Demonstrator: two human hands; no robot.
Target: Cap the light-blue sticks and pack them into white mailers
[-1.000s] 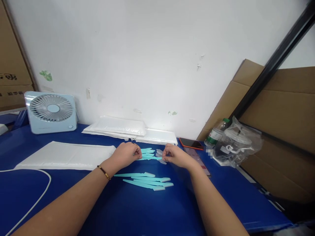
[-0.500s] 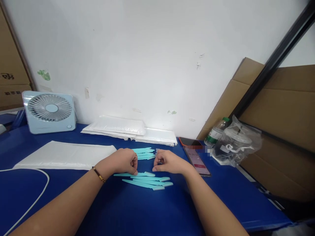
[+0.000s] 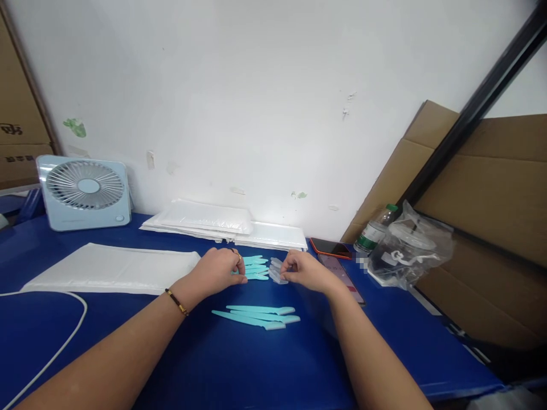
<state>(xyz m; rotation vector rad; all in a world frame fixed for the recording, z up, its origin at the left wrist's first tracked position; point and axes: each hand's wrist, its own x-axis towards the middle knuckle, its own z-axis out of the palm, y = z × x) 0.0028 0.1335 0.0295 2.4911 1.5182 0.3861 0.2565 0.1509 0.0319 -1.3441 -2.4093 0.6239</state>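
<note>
Both hands back up at the far pile [image 3: 256, 267] mid-frame; near row [image 3: 260, 316] now three blades, one fewer. Left hand [image 3: 217, 270] and right hand [image 3: 305, 270] fingers pinched together on one blade's ends

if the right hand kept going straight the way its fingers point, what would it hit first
The right hand points left toward the pile of teal sticks, which its fingertips already seem to touch at the clear caps. Beyond that comes the left hand, though depth is hard to judge.

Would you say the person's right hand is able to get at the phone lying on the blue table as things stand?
Probably yes: the right hand rests just left of the phone, with only bare blue table between them.
</note>
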